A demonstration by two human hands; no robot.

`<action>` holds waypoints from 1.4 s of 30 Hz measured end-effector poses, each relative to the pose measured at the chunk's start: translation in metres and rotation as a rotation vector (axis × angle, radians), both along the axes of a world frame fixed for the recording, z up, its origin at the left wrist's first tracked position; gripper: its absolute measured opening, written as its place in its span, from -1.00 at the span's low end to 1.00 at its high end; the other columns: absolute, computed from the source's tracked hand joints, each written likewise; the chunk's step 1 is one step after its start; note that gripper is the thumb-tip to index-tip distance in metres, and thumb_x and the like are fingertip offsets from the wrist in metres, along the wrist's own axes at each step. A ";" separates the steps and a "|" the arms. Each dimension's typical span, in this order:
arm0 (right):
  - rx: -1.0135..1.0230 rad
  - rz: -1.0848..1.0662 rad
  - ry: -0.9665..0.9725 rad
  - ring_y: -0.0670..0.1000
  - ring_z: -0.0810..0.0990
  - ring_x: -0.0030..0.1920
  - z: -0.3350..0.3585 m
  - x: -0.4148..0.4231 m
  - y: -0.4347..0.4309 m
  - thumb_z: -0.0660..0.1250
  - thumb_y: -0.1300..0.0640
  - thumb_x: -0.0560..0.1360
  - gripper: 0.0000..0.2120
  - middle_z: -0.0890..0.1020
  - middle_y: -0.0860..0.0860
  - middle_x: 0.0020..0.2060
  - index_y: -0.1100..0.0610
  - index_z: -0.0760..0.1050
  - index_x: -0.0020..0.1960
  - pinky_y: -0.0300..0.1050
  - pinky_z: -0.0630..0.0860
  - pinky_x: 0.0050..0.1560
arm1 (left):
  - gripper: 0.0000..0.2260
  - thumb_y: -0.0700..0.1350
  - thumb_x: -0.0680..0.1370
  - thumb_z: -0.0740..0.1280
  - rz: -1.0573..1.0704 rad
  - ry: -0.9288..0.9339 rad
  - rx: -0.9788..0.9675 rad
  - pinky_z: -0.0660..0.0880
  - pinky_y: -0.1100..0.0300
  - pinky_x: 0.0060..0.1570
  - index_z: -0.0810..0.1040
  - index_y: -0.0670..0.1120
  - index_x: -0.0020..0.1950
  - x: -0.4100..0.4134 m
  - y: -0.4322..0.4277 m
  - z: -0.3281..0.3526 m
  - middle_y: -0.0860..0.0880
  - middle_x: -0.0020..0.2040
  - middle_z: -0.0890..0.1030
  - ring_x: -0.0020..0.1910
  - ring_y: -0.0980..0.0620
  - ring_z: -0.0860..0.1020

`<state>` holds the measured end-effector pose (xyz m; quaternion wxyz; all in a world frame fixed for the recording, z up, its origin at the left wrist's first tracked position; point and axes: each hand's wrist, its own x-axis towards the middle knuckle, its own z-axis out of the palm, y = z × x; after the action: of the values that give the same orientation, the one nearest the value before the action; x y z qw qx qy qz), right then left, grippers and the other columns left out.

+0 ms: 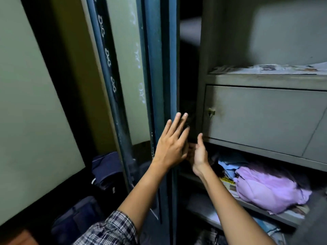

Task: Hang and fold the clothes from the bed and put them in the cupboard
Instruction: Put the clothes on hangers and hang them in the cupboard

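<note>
The person stands right at the cupboard [230, 80]. The left hand [170, 144] is flat, fingers straight, against the edge of the open door [159, 85], gripping nothing. The right hand [199, 154] is loosely open just beside it with the thumb up. Its fingers run behind the left hand, and I see nothing held in them. The bed is out of sight. The only clothes I can see are a lilac garment [265, 190] bunched on the low shelf [283, 218] and a blue cloth [228, 165] behind it. Both look light, limp and crumpled, and would likely sag and slide if grabbed in a handful. I'd take them by the shoulders or a seam. The steel door looks stiff and heavy and is best moved by its edge.
</note>
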<state>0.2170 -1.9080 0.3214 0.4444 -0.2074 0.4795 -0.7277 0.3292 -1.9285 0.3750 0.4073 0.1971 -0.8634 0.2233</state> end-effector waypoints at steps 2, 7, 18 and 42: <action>-0.026 0.130 -0.031 0.14 0.60 -0.12 -0.003 0.017 0.000 -0.02 -0.35 0.52 -0.30 0.65 0.19 -0.13 0.22 0.61 -0.03 -0.04 0.49 -0.13 | -0.64 -0.14 0.40 0.20 0.086 0.052 -0.005 -0.11 0.07 0.47 0.60 -0.23 0.10 0.016 0.007 -0.003 -0.22 0.39 0.38 0.47 -0.13 0.10; -0.062 0.441 -0.035 0.10 0.63 -0.05 0.000 0.078 -0.008 -0.08 -0.32 0.55 -0.29 0.67 0.16 -0.07 0.14 0.68 -0.12 0.02 0.49 0.06 | -0.70 -0.10 0.38 0.25 0.366 0.188 -0.038 -0.16 0.02 0.47 0.63 -0.15 0.03 0.076 0.012 -0.009 -0.16 0.35 0.45 0.53 0.01 -0.04; -0.114 0.782 0.141 -0.03 0.63 -0.16 0.016 0.196 -0.061 -0.15 -0.22 0.60 -0.38 0.68 0.03 -0.22 0.16 0.55 -0.01 -0.11 0.49 -0.13 | -0.54 -0.05 0.33 0.16 0.713 0.247 0.166 -0.09 0.05 0.46 0.58 -0.19 0.13 0.206 0.000 -0.016 -0.26 0.38 0.38 0.43 -0.17 0.22; -0.177 0.999 0.170 0.00 0.29 0.44 0.017 0.295 -0.248 -0.19 -0.19 0.61 -0.37 0.41 0.06 0.38 0.17 0.32 0.42 -0.02 0.14 0.48 | -0.51 -0.06 0.63 0.16 0.628 1.011 0.738 -0.15 0.20 0.44 0.12 -0.12 0.52 0.281 -0.180 -0.049 -0.08 0.54 0.01 0.52 0.03 -0.09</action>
<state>0.5115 -2.1564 0.3379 0.6782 -0.5062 0.2929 -0.4449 0.6102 -2.1081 0.3258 0.5816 0.6424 -0.4898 -0.0962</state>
